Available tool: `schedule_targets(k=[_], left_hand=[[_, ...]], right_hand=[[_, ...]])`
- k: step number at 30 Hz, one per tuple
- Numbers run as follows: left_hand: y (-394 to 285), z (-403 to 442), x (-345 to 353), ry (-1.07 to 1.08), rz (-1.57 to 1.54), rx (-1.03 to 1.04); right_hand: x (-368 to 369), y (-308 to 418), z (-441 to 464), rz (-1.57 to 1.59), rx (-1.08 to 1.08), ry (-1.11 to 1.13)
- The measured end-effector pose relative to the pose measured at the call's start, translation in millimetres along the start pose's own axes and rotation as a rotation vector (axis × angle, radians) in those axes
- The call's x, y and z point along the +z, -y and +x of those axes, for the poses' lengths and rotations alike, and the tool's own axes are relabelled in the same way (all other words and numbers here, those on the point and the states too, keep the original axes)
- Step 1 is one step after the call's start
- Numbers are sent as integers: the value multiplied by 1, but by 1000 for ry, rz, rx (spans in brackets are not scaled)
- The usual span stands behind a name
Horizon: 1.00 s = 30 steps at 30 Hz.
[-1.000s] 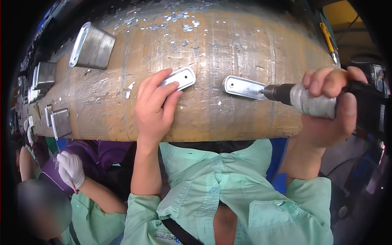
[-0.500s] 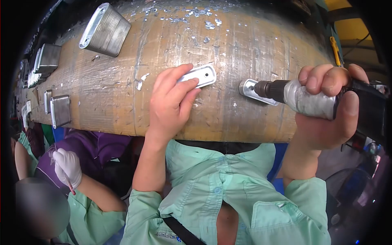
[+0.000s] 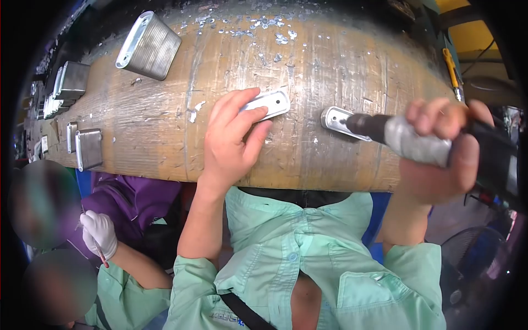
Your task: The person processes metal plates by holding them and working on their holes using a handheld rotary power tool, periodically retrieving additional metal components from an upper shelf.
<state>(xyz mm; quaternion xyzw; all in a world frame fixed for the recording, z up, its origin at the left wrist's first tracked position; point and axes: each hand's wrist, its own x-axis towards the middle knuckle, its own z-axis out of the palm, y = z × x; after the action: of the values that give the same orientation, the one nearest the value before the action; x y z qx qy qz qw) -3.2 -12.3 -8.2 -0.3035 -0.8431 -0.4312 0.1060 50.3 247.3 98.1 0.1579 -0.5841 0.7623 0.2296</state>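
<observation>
My left hand (image 3: 234, 135) holds a small oval metal plate (image 3: 279, 103) against the table, fingertips on its left part; a dark hole shows at its right end. My right hand (image 3: 443, 146), blurred by motion, is wrapped round a power driver (image 3: 418, 142) with a pale wrapped neck. The driver's dark tip points left, over a second oval metal plate (image 3: 336, 119) lying right of the first. A hole shows at that plate's left end, while the driver covers part of its right side. Whether the tip touches the plate I cannot tell.
A tall stack of metal plates (image 3: 151, 48) leans at the upper left. More stacks (image 3: 72, 80) and smaller ones (image 3: 89, 148) are at the left. Metal flakes (image 3: 281, 38) lie at the back, a yellow tool (image 3: 451, 66) at the right. A co-worker's gloved hand (image 3: 99, 235) holds a thin tool.
Both plates appear further right in view than a second ago. The driver's tip moved to the second plate's left end, then came slightly back right, uncovering the hole there. My left hand stayed on its plate.
</observation>
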Motion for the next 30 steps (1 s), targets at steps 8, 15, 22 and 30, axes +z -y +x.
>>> schedule_targets(k=[8, 15, 22, 30], left_hand=[[-59, 37, 32, 162, 1, 244], [-60, 47, 77, 308, -20, 309], [-64, 47, 53, 180, -19, 295], [-28, 17, -24, 118, 271, 59]], right_hand=[[-26, 32, -44, -186, 53, -140], [-27, 28, -55, -187, 50, -242], [-38, 27, -54, -175, 69, -263], [-51, 26, -60, -100, 57, -282]])
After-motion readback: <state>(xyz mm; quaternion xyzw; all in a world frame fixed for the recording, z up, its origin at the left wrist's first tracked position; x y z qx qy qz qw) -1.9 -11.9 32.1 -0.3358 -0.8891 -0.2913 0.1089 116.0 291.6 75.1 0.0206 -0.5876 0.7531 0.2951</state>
